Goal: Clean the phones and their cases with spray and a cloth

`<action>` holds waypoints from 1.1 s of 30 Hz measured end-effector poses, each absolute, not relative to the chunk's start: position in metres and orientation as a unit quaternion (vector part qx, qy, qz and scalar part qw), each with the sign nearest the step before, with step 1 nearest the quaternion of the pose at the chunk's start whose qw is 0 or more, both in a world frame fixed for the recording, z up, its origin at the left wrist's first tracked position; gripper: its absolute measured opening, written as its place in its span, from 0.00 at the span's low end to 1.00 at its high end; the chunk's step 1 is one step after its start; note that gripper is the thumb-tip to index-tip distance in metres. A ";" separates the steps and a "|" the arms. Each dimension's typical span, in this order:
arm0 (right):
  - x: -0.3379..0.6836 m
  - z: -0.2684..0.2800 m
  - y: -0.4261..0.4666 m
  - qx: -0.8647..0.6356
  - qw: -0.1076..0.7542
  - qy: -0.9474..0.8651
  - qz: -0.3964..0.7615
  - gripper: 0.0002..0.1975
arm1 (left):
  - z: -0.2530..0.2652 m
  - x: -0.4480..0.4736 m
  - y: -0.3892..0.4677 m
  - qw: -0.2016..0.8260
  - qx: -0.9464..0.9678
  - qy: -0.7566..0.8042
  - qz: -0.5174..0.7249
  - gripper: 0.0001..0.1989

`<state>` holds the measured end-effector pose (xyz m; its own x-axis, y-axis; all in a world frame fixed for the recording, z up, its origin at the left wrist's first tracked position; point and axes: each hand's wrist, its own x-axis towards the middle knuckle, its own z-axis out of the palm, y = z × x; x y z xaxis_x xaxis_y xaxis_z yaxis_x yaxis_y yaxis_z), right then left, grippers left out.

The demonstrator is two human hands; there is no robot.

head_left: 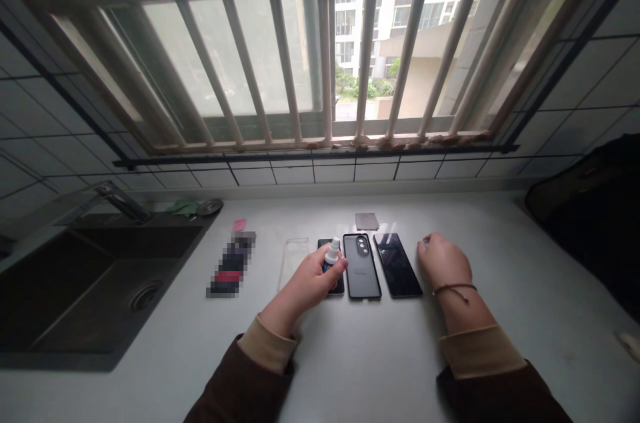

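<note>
My left hand [315, 275] is wrapped round a small spray bottle [331, 255] with a white nozzle and dark label, held upright. Beneath that hand lies a dark phone [339, 286], partly covered. A clear phone case [296, 256] is on the left of it. Between the covered phone and a larger black phone [397, 264] rests a black phone case [363, 269] with camera cut-outs. My right hand [447, 265] is closed at the counter, just right of the larger phone. Something small and pale shows at its fingertips, too little to name.
A grey cloth [367, 221] lies behind the phones. Further left are a pink slip [240, 225] and a blurred-out dark item [233, 265]. A sink [113, 343] with a faucet [123, 201] borders the left side. A black bag-like object [595, 209] stands on the right.
</note>
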<state>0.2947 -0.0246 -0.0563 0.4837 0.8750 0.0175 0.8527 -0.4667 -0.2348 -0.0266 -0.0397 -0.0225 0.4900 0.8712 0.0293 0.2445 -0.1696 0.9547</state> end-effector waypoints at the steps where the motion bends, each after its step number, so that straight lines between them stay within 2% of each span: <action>1: 0.298 -0.059 -0.024 -0.857 0.094 -0.503 0.061 0.15 | -0.024 -0.026 -0.039 0.503 0.697 0.402 0.317 0.20; 5: 0.303 -0.062 -0.025 -0.862 0.084 -0.495 0.073 0.17 | -0.025 -0.026 -0.040 0.510 0.685 0.417 0.311 0.21; 9: 0.297 -0.049 -0.031 -0.870 0.109 -0.478 0.047 0.26 | -0.019 -0.027 -0.039 0.433 0.728 0.430 0.314 0.21; 11: 0.289 -0.039 -0.036 -0.852 0.187 -0.489 0.012 0.26 | -0.018 -0.027 -0.038 0.401 0.742 0.439 0.310 0.20; 14: 0.264 -0.026 -0.044 -0.720 0.366 -0.590 0.013 0.21 | -0.016 -0.026 -0.038 0.406 0.741 0.442 0.301 0.19; 16: 0.241 -0.022 -0.050 -0.595 0.428 -0.673 0.096 0.22 | -0.014 -0.025 -0.040 0.432 0.738 0.420 0.304 0.18; 20: 0.192 -0.021 -0.066 -0.406 0.415 -0.755 0.304 0.23 | -0.010 -0.025 -0.049 0.530 0.728 0.358 0.246 0.17; 23: 0.166 -0.023 -0.080 -0.354 0.416 -0.722 0.425 0.22 | -0.009 -0.024 -0.054 0.562 0.730 0.335 0.198 0.15; 27: 0.158 -0.018 -0.084 -0.372 0.459 -0.605 0.534 0.26 | -0.010 -0.022 -0.054 0.584 0.704 0.334 0.225 0.17; 29: 0.167 -0.009 -0.070 -0.425 0.504 -0.551 0.512 0.27 | -0.012 -0.020 -0.052 0.597 0.682 0.342 0.246 0.20; 30: 0.175 -0.004 -0.059 -0.470 0.530 -0.540 0.453 0.27 | -0.014 -0.019 -0.051 0.598 0.674 0.350 0.257 0.23; 31: 0.183 0.002 -0.046 -0.521 0.510 -0.559 0.396 0.27 | -0.016 -0.019 -0.050 0.594 0.668 0.359 0.268 0.25; 33: 0.200 0.013 -0.017 -0.625 0.392 -0.618 0.273 0.23 | -0.019 -0.019 -0.048 0.582 0.664 0.378 0.279 0.26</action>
